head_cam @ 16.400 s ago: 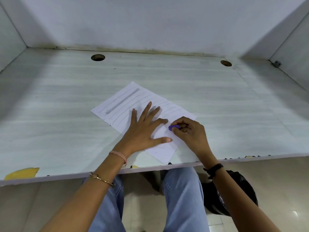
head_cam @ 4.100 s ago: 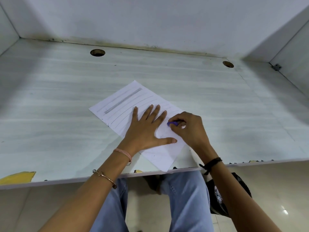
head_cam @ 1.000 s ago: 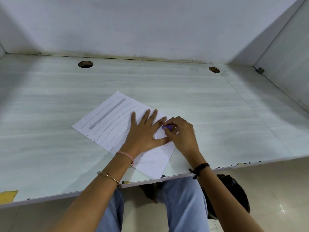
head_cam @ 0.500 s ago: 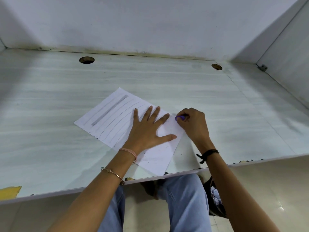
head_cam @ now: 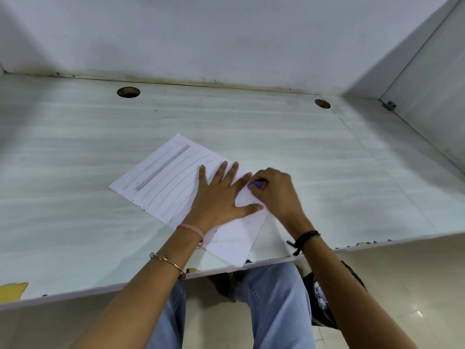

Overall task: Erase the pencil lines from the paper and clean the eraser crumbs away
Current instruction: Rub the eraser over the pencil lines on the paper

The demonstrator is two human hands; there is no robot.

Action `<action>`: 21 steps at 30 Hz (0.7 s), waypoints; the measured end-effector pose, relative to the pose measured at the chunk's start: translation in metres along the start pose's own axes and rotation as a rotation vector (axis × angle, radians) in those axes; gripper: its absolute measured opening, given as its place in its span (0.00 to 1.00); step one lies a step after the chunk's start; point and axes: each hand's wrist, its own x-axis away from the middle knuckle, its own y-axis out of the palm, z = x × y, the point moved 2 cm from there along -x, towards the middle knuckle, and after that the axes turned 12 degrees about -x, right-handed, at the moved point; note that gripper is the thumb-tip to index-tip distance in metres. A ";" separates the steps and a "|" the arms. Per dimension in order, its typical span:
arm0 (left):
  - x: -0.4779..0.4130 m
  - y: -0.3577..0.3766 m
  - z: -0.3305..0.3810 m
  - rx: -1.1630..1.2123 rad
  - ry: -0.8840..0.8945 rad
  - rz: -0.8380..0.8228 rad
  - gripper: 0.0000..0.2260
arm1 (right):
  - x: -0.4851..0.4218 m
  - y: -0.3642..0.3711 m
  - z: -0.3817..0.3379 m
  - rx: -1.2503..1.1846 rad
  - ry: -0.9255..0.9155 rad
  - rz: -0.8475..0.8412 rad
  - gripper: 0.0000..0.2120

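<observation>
The white sheet of paper [head_cam: 234, 238] lies askew near the front of the pale wood-grain surface [head_cam: 339, 159], its near corner reaching the lip. Thin curved pencil lines [head_cam: 176, 181] and one thick grey pencil band [head_cam: 163, 170] remain on its far half. The small purple eraser [head_cam: 256, 185] is pinched in the right hand [head_cam: 275, 196], against the sheet's right edge. The left hand [head_cam: 221, 197] lies spread flat, pinning the middle. Short strokes away from that pinning hand should keep the sheet from buckling.

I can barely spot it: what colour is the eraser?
Purple. The eraser shows best in the head view, pinched in the right hand.
</observation>
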 end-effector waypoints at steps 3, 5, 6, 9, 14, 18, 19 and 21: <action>0.001 -0.002 -0.001 0.019 -0.006 -0.004 0.41 | -0.011 -0.023 0.020 0.017 0.110 0.092 0.03; 0.001 -0.003 0.000 0.018 -0.003 -0.004 0.41 | -0.013 -0.020 0.015 0.056 0.092 0.076 0.04; 0.000 -0.002 0.000 0.012 -0.001 -0.003 0.41 | -0.011 -0.014 0.009 0.059 0.053 0.044 0.05; -0.001 0.001 -0.001 -0.011 0.000 0.002 0.43 | -0.002 -0.005 0.004 0.038 -0.002 -0.030 0.05; 0.000 0.002 -0.001 0.017 -0.003 0.005 0.43 | -0.017 -0.029 0.020 0.052 0.091 0.072 0.05; 0.000 0.001 -0.001 0.001 -0.004 -0.002 0.42 | -0.001 -0.007 0.003 -0.044 -0.019 -0.042 0.04; 0.000 0.001 -0.001 0.007 -0.005 -0.008 0.41 | -0.002 -0.010 0.007 -0.065 0.002 -0.020 0.04; 0.000 0.002 -0.002 0.023 -0.008 -0.004 0.41 | -0.010 -0.022 0.019 -0.071 0.084 0.052 0.03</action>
